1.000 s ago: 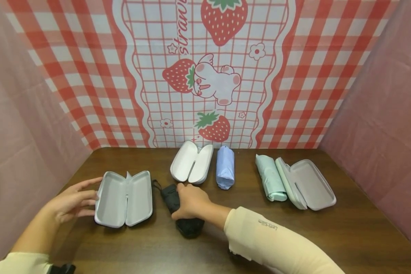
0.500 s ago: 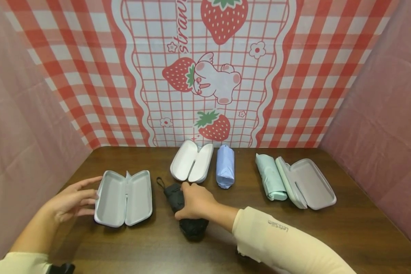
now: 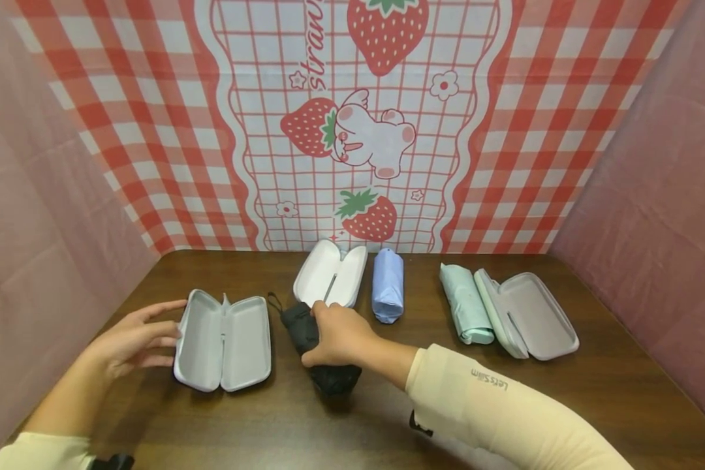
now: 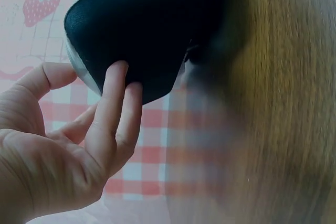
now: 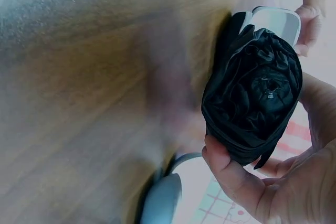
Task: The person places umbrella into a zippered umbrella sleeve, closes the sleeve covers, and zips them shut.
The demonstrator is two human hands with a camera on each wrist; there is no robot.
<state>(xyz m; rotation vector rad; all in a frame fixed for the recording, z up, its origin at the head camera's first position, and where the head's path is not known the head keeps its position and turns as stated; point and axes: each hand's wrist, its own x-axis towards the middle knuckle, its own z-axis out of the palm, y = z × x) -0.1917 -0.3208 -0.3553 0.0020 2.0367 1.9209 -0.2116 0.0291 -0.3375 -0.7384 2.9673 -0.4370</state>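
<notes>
My right hand (image 3: 339,334) grips a black folded umbrella (image 3: 298,326) from above, close over the table's middle. A thin wrist loop (image 3: 273,301) hangs from its far end. In the right wrist view, the near end of the folded umbrella (image 5: 252,87) shows bunched black fabric, with my fingers and thumb around it. At left stands an opened hinged case (image 3: 243,346) with pale grey lining, its two halves spread. My left hand (image 3: 138,343) touches its left side with extended fingers. The left wrist view shows fingertips on the dark outer wall of the case (image 4: 136,30).
Behind the umbrella lies an opened white-lined case (image 3: 320,274), beside a blue wrapped roll (image 3: 388,287). On the right, a mint-green wrapped roll (image 3: 465,303) lies against another opened case (image 3: 531,316). A checked strawberry-print cloth (image 3: 487,215) hangs behind the wooden table (image 3: 405,365).
The black umbrella has shifted slightly right and away from me in my right hand, now overlapping the white-lined case. The grey-lined case and my left hand have moved a little to the right.
</notes>
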